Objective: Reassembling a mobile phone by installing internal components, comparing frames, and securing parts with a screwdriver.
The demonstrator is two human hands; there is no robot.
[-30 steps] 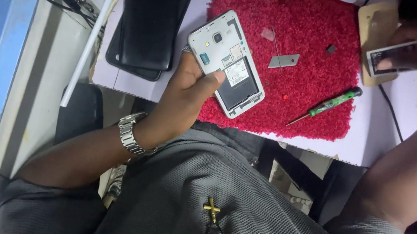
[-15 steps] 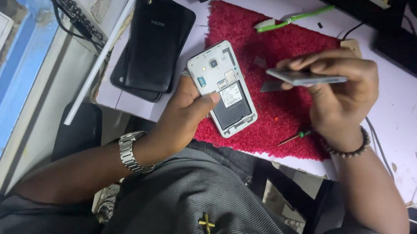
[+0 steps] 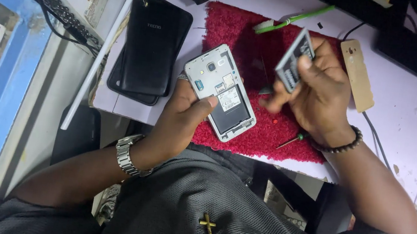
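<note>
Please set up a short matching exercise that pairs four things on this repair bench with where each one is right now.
Things:
1. white opened phone without back cover
2. grey flat battery
3. black phones stacked
4. green-handled screwdriver

Places:
A. on the red fibre mat, under the right wrist
B. in the left hand
C. in the right hand
D. on the white table, left of the mat

Pairs: 1-B, 2-C, 3-D, 4-A
</note>
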